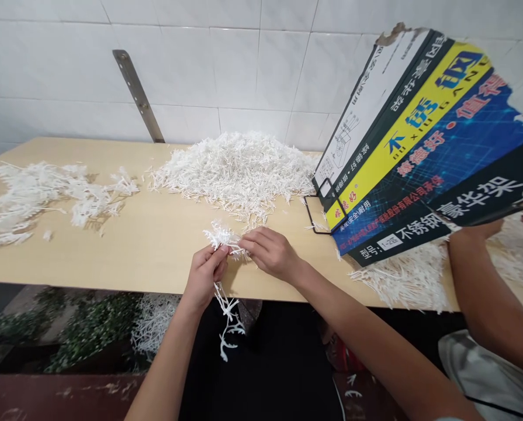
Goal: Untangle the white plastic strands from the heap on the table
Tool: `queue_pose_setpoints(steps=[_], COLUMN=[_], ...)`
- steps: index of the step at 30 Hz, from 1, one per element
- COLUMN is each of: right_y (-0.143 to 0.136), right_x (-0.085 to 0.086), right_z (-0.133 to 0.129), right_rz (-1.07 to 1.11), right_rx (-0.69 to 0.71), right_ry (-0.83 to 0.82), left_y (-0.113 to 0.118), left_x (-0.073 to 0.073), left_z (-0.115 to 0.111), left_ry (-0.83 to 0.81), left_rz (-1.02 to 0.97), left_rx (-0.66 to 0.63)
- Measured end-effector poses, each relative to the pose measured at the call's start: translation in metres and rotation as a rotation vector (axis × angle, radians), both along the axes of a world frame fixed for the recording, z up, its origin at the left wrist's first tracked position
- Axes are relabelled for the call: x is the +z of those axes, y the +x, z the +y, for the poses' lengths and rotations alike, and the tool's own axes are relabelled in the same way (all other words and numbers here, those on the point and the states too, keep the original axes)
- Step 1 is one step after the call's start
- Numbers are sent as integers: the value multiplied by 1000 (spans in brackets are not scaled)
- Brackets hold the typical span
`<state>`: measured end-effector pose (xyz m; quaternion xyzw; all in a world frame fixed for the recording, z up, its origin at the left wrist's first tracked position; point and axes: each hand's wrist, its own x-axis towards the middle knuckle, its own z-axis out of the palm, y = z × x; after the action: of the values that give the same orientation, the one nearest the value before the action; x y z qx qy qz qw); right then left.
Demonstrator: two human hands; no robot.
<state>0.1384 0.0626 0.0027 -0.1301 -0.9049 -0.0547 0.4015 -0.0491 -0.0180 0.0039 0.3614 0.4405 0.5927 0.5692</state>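
Observation:
My left hand is closed around a small bunch of white branched plastic sprigs. Their tips stick up above the thumb, and one long forked strand dangles below the hand past the table's front edge. Just to the right, my right hand pinches the stems at the side of the same bunch, its fingertips pressed together. Beyond both hands lies a big heap of white sprig pieces. More loose branched sprigs are spread over the table's left part.
A printed cardboard box panel stands at the right, held by a black wire stand. Behind it, a co-worker's arm reaches by another white pile. A metal bracket leans at the tiled wall. Green plants sit below the table.

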Motion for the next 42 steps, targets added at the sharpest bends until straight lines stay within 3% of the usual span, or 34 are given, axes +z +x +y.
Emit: queue_pose_setpoints(steps=[6,10,19,24,31,38,42], right_y=[2,2,4,8,6,9,11], right_x=[1,-2,1,3,4,2,-1], right_z=[1,1,-2,-1,2,0,6], right_rz=[158,104,-69,33,231,463,444], right_rx=[44,32,-67,-36,32,-318,-339], right_ry=[-100,-135,-17,-22,-347,-750,-809], left_y=[3,5,5,5,6,11,10], left_x=[-3,-4,-4,-1,-6,-9,-9], left_z=[1,1,3,3,2,1,0], left_ry=[-6,-5,-9,-9,-25,48,36], left_rz=[108,180,181,185,329,546,514], left_rx=[20,50,66,51,26,11,15])
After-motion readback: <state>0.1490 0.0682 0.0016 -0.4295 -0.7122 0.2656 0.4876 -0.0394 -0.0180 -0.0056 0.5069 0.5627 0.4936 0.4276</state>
